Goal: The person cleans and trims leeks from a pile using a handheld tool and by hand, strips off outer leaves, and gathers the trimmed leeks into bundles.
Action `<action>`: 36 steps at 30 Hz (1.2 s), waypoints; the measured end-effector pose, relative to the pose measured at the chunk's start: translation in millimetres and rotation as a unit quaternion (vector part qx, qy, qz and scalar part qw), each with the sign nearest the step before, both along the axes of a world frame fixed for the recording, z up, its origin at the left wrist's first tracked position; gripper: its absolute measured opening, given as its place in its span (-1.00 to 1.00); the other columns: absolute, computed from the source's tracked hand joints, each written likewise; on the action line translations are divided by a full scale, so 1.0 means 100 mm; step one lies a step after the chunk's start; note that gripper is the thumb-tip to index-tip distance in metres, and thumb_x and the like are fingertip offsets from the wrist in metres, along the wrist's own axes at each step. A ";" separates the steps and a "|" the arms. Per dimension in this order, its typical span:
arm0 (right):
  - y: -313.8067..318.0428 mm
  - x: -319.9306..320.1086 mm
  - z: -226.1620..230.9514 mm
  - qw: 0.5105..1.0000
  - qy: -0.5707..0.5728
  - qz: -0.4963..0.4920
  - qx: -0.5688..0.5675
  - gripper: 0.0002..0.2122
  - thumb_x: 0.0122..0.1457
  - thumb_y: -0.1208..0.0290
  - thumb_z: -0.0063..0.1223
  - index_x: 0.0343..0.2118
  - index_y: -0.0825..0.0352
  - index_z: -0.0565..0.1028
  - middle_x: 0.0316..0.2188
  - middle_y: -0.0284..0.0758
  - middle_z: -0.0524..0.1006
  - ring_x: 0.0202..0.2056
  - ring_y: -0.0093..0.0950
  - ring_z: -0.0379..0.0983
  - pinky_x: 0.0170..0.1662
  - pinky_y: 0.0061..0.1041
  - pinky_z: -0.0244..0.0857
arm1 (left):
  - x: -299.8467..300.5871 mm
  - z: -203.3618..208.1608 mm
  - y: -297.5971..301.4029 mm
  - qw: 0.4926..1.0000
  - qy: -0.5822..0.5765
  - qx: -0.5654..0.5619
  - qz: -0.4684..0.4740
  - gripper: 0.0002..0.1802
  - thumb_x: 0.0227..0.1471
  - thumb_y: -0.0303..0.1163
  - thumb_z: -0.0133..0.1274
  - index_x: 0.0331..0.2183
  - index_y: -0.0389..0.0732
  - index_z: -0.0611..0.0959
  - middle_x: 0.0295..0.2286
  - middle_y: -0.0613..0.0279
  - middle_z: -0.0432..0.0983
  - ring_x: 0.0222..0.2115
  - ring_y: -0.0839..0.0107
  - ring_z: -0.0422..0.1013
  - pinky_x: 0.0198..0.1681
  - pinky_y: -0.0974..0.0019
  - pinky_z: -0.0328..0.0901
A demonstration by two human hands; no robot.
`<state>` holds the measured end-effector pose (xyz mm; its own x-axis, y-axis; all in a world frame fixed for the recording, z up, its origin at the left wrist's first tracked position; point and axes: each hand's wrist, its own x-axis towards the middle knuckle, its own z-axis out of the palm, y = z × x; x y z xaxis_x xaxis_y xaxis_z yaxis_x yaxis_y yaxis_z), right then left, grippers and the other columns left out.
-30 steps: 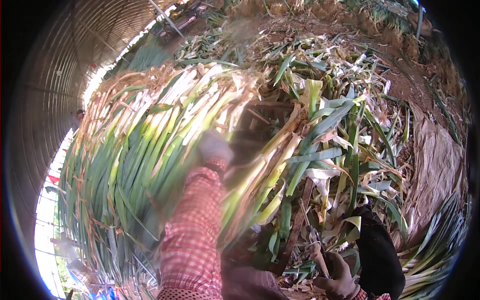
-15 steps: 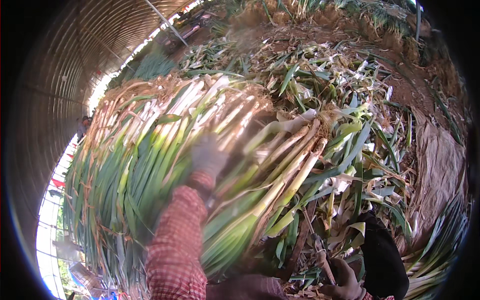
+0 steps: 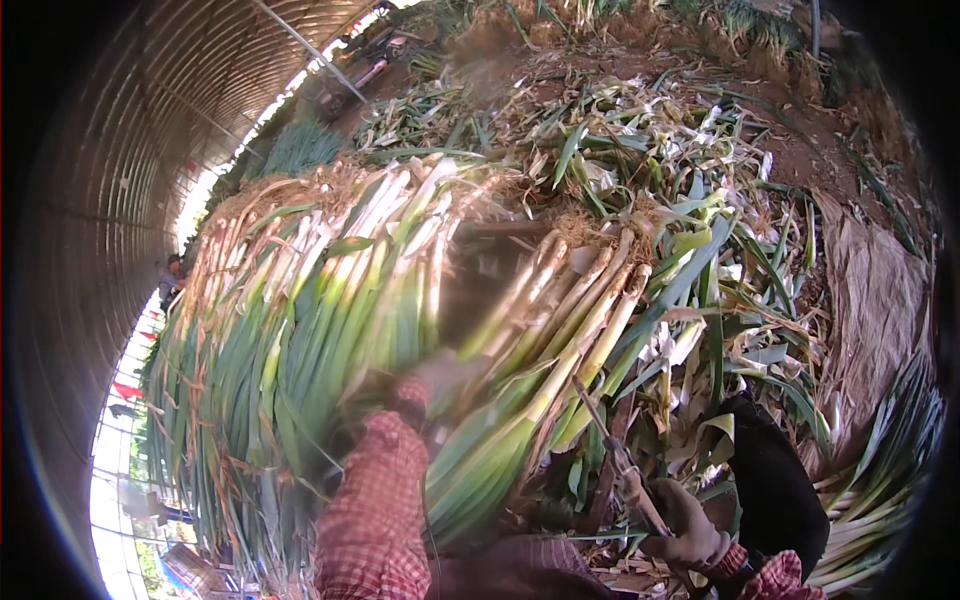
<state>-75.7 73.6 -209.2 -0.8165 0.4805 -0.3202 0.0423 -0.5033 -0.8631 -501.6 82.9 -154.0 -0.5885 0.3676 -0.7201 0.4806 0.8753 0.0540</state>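
My left hand, gloved and smeared by motion, is over the green leaves of long green onions. Whether its fingers grip any is hidden by the blur. To its left lies a wide heap of long green onions, roots at the far side and leaves toward me. Right of the hand, a smaller group of long green onions slants with its roots up and right. Low on the right, my gloved right hand is closed round the wooden handle of a knife. Its narrow dark blade points up and left, near the smaller group's stems.
Stripped leaves and peelings lie in piles at the back and right. A brown sheet covers ground at the far right, with more green onions below it. A black object stands beside my right hand. A ribbed tunnel wall curves along the left.
My left hand has moved toward me and slightly right. A dark gap now shows between the heap and the smaller group. The knife in my right hand has risen, showing more blade.
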 end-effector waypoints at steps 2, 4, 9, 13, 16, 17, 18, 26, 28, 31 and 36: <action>-0.03 -0.06 -0.03 0.992 -0.035 0.011 0.117 -0.17 -0.30 0.33 0.39 0.10 0.46 0.21 -0.10 -0.28 0.35 -0.08 -0.45 0.31 0.04 -0.45 0.20 | -0.07 -0.08 -0.18 0.998 -0.018 0.045 -0.034 -0.21 0.14 0.15 -0.13 0.14 -0.31 0.37 0.09 -0.12 0.35 0.10 0.09 0.31 0.11 0.20 0.26; -0.04 -0.12 0.05 0.979 -0.031 0.042 0.195 -0.15 -0.30 0.32 0.42 0.12 0.44 0.20 -0.08 -0.24 0.36 -0.03 -0.43 0.31 0.08 -0.43 0.18 | -0.20 0.02 -0.35 0.995 -0.018 0.096 0.005 -0.16 0.11 0.22 -0.15 0.16 -0.30 0.35 0.11 -0.12 0.32 0.12 0.10 0.29 0.14 0.18 0.24; -0.10 -0.62 0.07 0.996 -0.007 0.060 0.064 -0.16 -0.25 0.34 0.47 0.13 0.44 0.21 -0.15 -0.25 0.44 -0.10 -0.47 0.38 -0.01 -0.45 0.28 | -0.42 0.29 -0.85 0.998 0.036 -0.002 -0.044 0.01 0.02 0.39 -0.17 0.21 -0.25 0.28 0.19 -0.10 0.19 0.19 0.11 0.20 0.23 0.12 0.11; -0.01 -1.05 -0.35 0.996 -0.033 0.070 0.055 -0.23 -0.17 0.41 0.44 0.12 0.44 0.24 -0.05 -0.22 0.47 -0.03 -0.48 0.39 0.04 -0.48 0.31 | 0.19 0.89 -0.67 0.999 -0.027 0.004 -0.027 0.12 -0.06 0.51 -0.23 0.23 -0.24 0.26 0.22 -0.09 0.14 0.23 0.08 0.12 0.30 0.15 -0.02; -0.25 -1.26 -0.70 0.988 0.142 0.034 -0.046 -0.27 -0.09 0.53 0.34 0.17 0.42 0.19 0.03 -0.21 0.41 0.01 -0.48 0.37 0.05 -0.49 0.30 | -0.12 0.37 -0.95 0.993 -0.091 0.049 -0.065 0.18 -0.11 0.58 -0.26 0.23 -0.23 0.25 0.21 -0.06 0.16 0.23 0.12 0.11 0.30 0.18 -0.08; -0.32 -1.31 -0.75 0.964 0.230 0.033 -0.133 -0.28 -0.07 0.58 0.29 0.18 0.41 0.17 0.04 -0.21 0.40 0.03 -0.48 0.36 0.05 -0.50 0.30 | -0.22 0.15 -1.06 0.989 -0.114 0.061 -0.075 0.20 -0.12 0.60 -0.27 0.24 -0.23 0.25 0.21 -0.05 0.17 0.23 0.13 0.10 0.30 0.19 -0.10; -0.39 -1.36 -0.63 0.955 0.250 0.042 -0.154 -0.33 -0.05 0.64 0.23 0.16 0.40 0.18 -0.05 -0.27 0.43 -0.03 -0.50 0.39 -0.04 -0.51 0.33 | -0.38 -0.02 -1.21 0.984 -0.139 0.073 -0.083 0.22 -0.14 0.62 -0.28 0.24 -0.22 0.25 0.21 -0.03 0.18 0.24 0.14 0.09 0.30 0.21 -0.12; -0.63 -1.67 -0.64 0.954 0.237 0.028 -0.182 -0.31 -0.09 0.62 0.30 0.13 0.30 0.19 -0.26 -0.45 0.36 -0.26 -0.62 0.34 -0.26 -0.58 0.29 | -0.57 -0.41 -1.50 0.995 -0.077 0.050 -0.030 0.17 -0.10 0.63 -0.44 0.26 -0.10 0.23 0.21 -0.06 0.16 0.24 0.14 0.10 0.30 0.16 -0.10; -0.63 -1.70 -0.60 0.942 0.248 0.007 -0.228 -0.29 -0.11 0.62 0.30 0.15 0.30 0.19 -0.26 -0.46 0.35 -0.27 -0.64 0.32 -0.26 -0.60 0.27 | -0.40 -0.37 -1.33 0.990 0.094 -0.054 -0.089 0.14 -0.05 0.59 -0.37 0.20 -0.21 0.34 0.11 -0.04 0.34 0.13 0.18 0.26 0.23 0.26 0.05; -0.67 -1.68 -0.40 0.925 0.243 0.010 -0.291 -0.27 -0.10 0.62 0.28 0.19 0.29 0.18 -0.26 -0.49 0.32 -0.31 -0.68 0.28 -0.29 -0.65 0.23 | -0.55 -0.19 -1.38 0.986 0.101 -0.073 -0.109 0.10 -0.03 0.55 -0.35 0.19 -0.21 0.35 0.10 -0.03 0.35 0.11 0.19 0.28 0.21 0.26 0.07; -0.82 -1.76 -0.14 0.866 0.386 -0.016 -0.317 -0.32 -0.12 0.65 0.11 0.15 0.26 0.18 -0.26 -0.45 0.30 -0.26 -0.62 0.29 -0.22 -0.60 0.22 | -0.96 0.30 -1.47 0.978 0.125 -0.104 -0.131 0.00 0.02 0.45 -0.30 0.17 -0.22 0.37 0.07 -0.02 0.38 0.07 0.20 0.31 0.18 0.28 0.13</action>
